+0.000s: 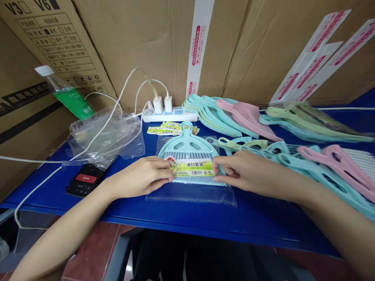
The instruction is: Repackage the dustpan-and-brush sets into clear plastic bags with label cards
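Bare forearms (pixel 67 230) are reaching in from both lower corners over the front edge of a blue table (pixel 252 218), with the hands meeting near its middle. The left hand (pixel 140 175) is curving over the left side of an aqua dustpan-and-brush set (pixel 187 142), its fingers (pixel 159 168) pressed together, tips lying by the edge of a printed label (pixel 193 167). The right hand (pixel 249 169) is coming in from the other side, its fingers (pixel 224 166) lying close together, tips on the set's right edge; whether either hand is actually pinching, I cannot tell. The set is lying flat on a clear plastic bag (pixel 190 195) near the table's front edge, though whether it is inside the bag is hard to tell. Behind it, a small pile of yellow-green labels (pixel 172 128) is lying just below a white power strip (pixel 170 115) holding two white plug adapters (pixel 158 104). Pastel dustpans (pixel 213 113) and pink brushes (pixel 336 164) are piling up to the right, while a crumpled plastic bag (pixel 105 136), a black device with a red panel (pixel 84 179) and a green-labelled bottle (pixel 67 93) are sitting to the left, against cardboard cartons (pixel 146 47)
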{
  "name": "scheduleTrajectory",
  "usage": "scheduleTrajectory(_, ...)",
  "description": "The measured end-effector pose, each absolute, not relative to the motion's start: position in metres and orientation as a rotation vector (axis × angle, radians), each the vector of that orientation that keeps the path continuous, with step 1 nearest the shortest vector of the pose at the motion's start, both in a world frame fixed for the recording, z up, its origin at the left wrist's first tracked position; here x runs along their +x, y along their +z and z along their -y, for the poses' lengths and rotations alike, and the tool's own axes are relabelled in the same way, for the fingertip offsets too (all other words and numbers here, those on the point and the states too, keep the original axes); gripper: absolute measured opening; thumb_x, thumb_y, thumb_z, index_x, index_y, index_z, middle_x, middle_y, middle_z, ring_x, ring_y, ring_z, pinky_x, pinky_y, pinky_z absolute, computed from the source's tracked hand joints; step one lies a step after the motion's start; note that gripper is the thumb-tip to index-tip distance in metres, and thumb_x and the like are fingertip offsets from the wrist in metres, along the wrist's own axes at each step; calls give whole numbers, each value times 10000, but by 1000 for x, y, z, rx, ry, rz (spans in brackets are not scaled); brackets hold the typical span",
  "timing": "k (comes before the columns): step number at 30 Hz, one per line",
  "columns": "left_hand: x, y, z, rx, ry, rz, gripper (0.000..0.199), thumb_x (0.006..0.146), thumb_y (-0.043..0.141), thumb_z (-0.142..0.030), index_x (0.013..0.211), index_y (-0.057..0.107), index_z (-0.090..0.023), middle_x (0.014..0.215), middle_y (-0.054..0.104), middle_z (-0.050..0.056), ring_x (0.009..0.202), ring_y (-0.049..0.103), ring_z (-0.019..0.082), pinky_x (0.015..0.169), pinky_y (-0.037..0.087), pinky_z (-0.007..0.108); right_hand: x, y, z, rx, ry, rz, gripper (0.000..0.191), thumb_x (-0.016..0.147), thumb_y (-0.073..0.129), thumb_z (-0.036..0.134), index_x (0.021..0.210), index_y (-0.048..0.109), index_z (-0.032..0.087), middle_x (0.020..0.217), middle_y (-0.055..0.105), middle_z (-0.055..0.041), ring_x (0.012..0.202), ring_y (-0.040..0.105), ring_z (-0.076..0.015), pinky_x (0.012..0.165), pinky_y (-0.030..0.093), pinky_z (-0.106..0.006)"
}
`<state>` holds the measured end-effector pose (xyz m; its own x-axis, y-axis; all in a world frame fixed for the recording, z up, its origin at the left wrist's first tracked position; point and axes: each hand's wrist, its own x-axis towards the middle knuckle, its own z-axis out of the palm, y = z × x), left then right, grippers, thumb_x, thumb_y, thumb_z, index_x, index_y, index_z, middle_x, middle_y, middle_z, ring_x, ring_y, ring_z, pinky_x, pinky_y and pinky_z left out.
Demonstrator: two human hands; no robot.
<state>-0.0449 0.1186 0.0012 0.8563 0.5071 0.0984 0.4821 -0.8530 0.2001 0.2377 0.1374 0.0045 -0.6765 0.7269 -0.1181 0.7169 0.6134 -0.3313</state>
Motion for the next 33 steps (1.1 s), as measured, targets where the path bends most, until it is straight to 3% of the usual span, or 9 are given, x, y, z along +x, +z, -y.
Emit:
scheduleTrajectory(12,-45,2,-118,2822,216,-777,168,971,461,-179,932,623,-194,898,651,32,855,630,166,887,497,336,238,5,-138,-1267,755,2738,111,841,590,288,781,513,234,464,497,95,423,443,-115,529,291,-269)
scheduleTrajectory(25,-44,3,-118,2843,222,-755,240,993,399,-177,909,624,-193,864,634,30,832,612,162,868,480,315,238,8,-135,-1260,759,2719,105,825,569,328,776,544,238,493,482,64,520,479,-152,563,320,-285)
scheduleTrajectory(29,-43,7,-117,2798,197,-736,222,987,468,-335,921,620,-186,872,635,43,821,608,177,856,473,323,238,7,-136,-1265,795,2711,101,821,565,326,787,527,239,496,505,70,504,477,-147,591,348,-291)
scheduleTrajectory(33,-44,7,-116,2786,191,-701,420,853,607,-587,947,615,-177,908,627,71,850,611,228,825,482,358,240,6,-136,-1297,889,2702,102,833,556,326,821,510,236,489,537,76,491,495,-146,621,370,-302)
